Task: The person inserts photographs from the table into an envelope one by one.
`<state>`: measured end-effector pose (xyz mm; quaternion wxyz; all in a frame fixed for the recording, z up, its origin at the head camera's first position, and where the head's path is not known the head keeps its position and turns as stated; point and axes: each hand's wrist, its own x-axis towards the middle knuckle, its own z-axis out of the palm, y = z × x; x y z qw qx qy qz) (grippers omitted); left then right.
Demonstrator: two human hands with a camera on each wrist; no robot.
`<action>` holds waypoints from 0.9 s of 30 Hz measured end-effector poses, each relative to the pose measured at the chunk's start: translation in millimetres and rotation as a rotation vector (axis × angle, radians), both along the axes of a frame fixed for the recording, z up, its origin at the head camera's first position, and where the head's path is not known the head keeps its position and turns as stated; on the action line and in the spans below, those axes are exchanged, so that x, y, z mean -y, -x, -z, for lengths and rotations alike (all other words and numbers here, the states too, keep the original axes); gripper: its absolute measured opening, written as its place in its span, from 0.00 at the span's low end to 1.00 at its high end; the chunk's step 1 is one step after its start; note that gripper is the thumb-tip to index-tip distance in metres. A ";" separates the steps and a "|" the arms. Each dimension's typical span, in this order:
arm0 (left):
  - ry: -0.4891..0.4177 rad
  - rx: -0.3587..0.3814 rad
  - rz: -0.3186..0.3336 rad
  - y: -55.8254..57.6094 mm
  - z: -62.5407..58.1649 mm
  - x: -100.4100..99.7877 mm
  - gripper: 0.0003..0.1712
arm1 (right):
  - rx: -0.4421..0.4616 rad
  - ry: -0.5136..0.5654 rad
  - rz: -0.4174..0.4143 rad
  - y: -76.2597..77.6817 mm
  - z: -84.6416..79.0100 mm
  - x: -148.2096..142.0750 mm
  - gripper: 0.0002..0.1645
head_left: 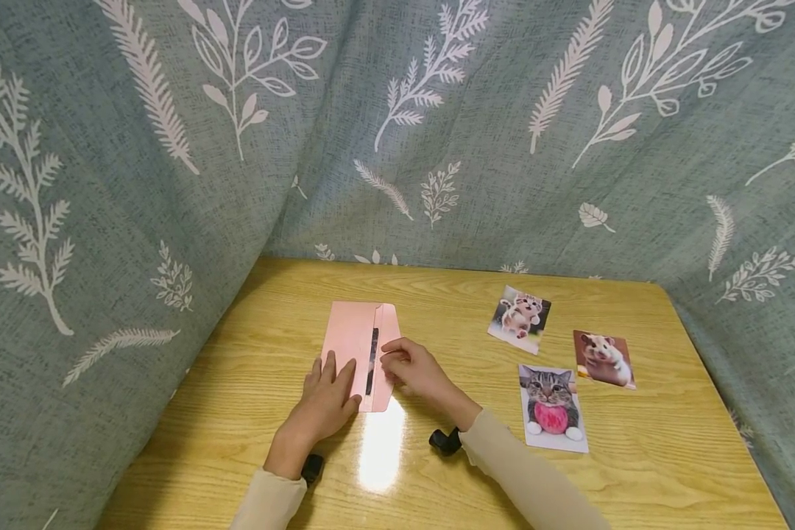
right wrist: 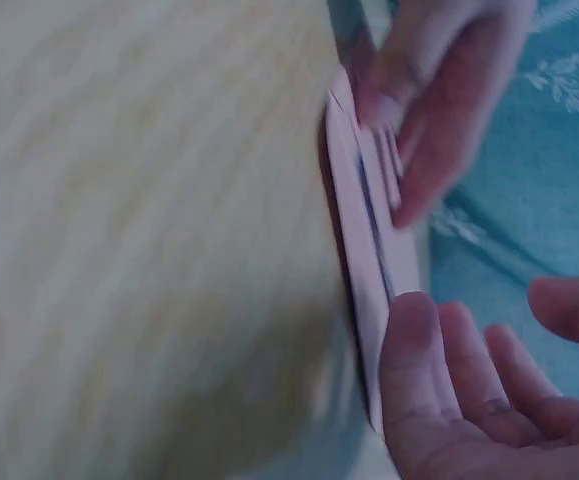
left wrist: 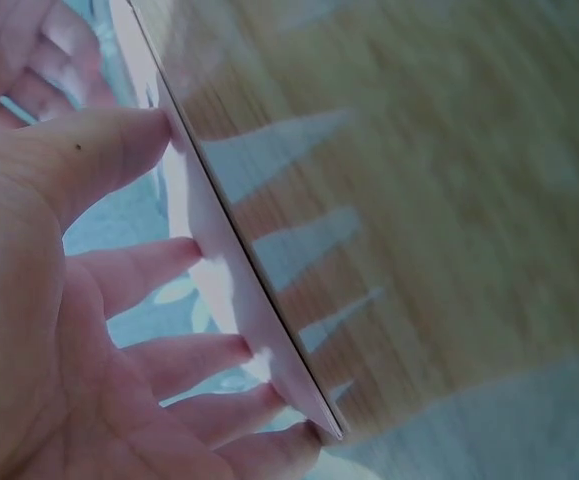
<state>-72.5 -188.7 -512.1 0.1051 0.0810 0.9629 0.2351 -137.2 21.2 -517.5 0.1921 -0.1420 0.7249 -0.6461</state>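
Note:
A pink envelope lies on the table with its flap toward the right. Along the flap's fold a dark narrow strip shows; what it belongs to is hidden. My left hand rests on the envelope's lower left part, fingers spread, and its fingertips touch the paper in the left wrist view. At the flap side is my right hand, fingers bent loosely with nothing pinched between them. Its index fingertip is at the envelope's edge in the right wrist view.
To the right on the wooden table lie three pictures: a kitten photo, a hamster photo and a photo of a cat with a pink round thing. A patterned grey-green curtain hangs behind and at the sides.

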 end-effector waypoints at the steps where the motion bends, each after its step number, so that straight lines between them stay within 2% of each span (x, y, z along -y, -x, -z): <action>1: -0.002 0.000 -0.001 -0.1 -0.4 -0.1 0.37 | -0.026 -0.020 -0.009 1.0 -2.1 -5.4 0.19; 9: -0.015 0.010 -0.004 -0.5 -1.7 -2.6 0.37 | -0.119 -0.156 0.029 8.0 -20.5 -56.5 0.22; 16: -0.010 0.010 0.005 -1.0 -2.7 -2.2 0.37 | -0.241 -0.324 0.120 23.4 -23.7 -110.8 0.23; 21: -0.007 -0.001 0.009 -0.8 -3.1 -1.4 0.37 | -0.274 -0.428 0.213 38.6 -24.8 -150.4 0.24; 25: -0.013 0.000 -0.001 -1.2 -2.7 -1.2 0.37 | -0.275 -0.483 0.275 50.9 -23.0 -175.6 0.24; 27: -0.016 0.004 -0.004 -1.4 -2.4 -1.2 0.37 | -0.248 -0.497 0.304 55.9 -23.8 -185.4 0.25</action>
